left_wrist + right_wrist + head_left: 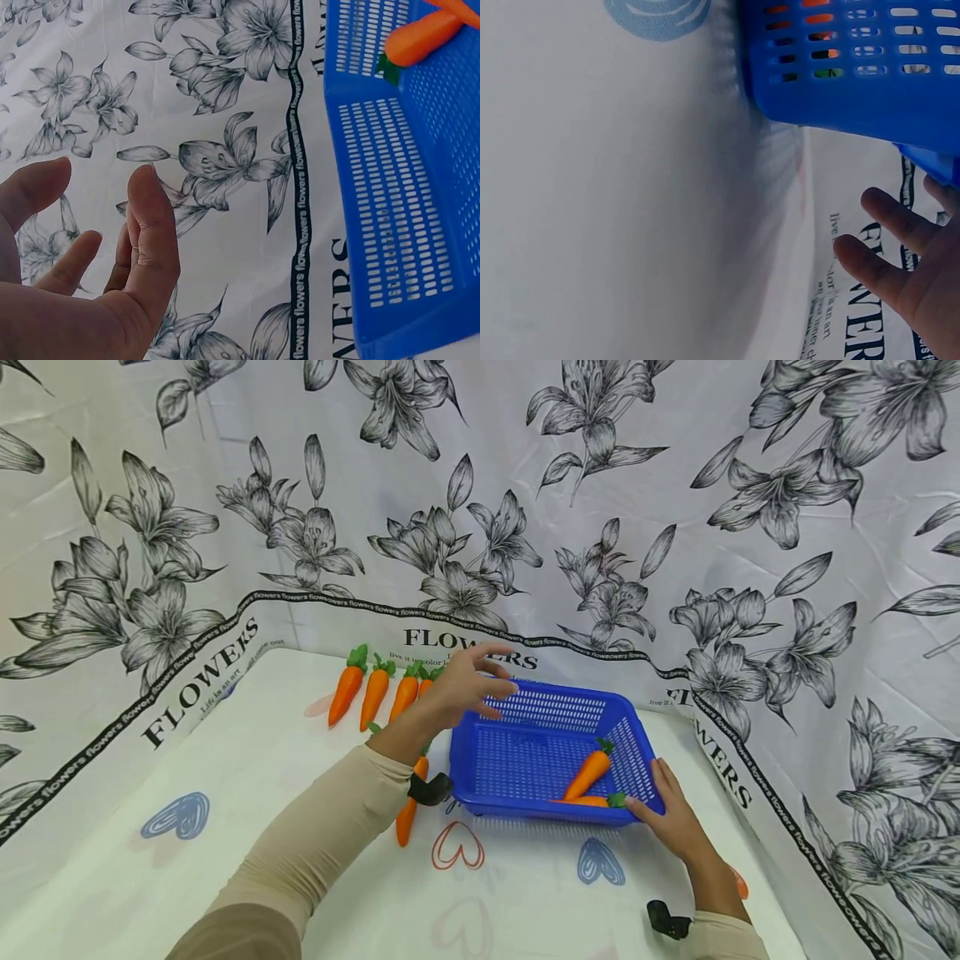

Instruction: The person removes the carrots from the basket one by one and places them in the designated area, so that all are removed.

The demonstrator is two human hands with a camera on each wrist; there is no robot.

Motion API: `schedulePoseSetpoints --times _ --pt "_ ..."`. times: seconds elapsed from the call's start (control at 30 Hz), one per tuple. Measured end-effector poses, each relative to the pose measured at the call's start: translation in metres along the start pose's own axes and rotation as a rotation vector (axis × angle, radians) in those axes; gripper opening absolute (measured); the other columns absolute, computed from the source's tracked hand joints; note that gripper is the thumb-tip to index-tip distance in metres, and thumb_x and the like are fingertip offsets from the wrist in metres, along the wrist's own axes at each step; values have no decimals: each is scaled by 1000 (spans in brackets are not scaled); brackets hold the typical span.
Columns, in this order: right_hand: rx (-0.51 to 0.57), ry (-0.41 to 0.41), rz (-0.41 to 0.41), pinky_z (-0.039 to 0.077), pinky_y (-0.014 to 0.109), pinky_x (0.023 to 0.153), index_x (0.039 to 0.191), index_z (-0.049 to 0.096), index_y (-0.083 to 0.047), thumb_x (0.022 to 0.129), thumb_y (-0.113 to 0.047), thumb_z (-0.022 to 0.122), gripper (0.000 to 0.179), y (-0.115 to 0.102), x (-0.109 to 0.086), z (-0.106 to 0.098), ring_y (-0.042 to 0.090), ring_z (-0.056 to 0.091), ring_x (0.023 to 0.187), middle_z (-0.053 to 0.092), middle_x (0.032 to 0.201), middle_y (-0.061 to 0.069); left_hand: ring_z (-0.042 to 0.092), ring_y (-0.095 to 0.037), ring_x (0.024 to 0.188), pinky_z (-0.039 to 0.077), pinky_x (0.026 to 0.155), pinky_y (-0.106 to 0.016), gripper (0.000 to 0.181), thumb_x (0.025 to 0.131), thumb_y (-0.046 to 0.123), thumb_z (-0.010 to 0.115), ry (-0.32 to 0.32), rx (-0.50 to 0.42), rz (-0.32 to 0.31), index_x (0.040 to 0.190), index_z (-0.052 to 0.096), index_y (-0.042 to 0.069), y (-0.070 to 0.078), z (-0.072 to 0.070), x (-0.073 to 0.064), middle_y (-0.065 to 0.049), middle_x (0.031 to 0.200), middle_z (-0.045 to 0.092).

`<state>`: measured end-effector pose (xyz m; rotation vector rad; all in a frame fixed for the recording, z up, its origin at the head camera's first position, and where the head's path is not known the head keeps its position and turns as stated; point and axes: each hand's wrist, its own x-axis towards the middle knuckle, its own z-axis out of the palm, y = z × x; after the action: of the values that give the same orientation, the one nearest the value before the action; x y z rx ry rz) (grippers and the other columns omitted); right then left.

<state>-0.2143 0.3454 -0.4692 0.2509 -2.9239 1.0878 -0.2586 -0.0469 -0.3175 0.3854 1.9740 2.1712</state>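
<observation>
A blue plastic basket (480, 768) with slotted sides stands on the table, and orange toy carrots with green tops lie in its front right part, one slanted carrot (587, 774) and one partly hidden by the front rim (585, 802). My left hand (472, 683) hovers over the basket's back left corner, fingers loosely curved, holding nothing; the left wrist view shows bare space between thumb and fingers. At the front right corner my right hand (675, 810) holds the basket's rim, thumb on the front edge and fingers along the right side. Its lower fingers (874, 274) spread free of the basket.
Left of the basket several carrots lie in a row, among them an outermost carrot (347, 695). More carrots, such as a front carrot (407, 823), are partly covered by my left forearm. A white flowered cloth (480, 518) rises behind the table and along its sides.
</observation>
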Motion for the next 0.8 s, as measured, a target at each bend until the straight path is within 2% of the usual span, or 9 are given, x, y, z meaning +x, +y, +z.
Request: schedulePoseSetpoints --times 0.4,0.6,0.8 --pt "-8 3 5 14 71 102 155 4 -7 91 -47 59 93 1 0 0 52 8 137 -2 158 22 63 -33 90 56 69 -49 56 85 -2 71 -27 26 -24 135 54 16 -17 16 20 -19 110 52" --pt "-8 3 7 14 71 102 155 3 -7 92 -47 59 93 0 1 -1 52 8 137 -2 158 22 61 -38 95 55 72 -52 57 85 -2 71 -54 17 -43 135 53 16 -28 26 33 -19 113 52" --pt "2 -1 8 13 71 102 155 3 -8 92 -46 59 93 0 0 0 52 7 138 -3 158 20 62 -33 90 56 70 -50 56 85 0 72 -75 29 -60 135 54 18 -33 38 45 -17 111 53"
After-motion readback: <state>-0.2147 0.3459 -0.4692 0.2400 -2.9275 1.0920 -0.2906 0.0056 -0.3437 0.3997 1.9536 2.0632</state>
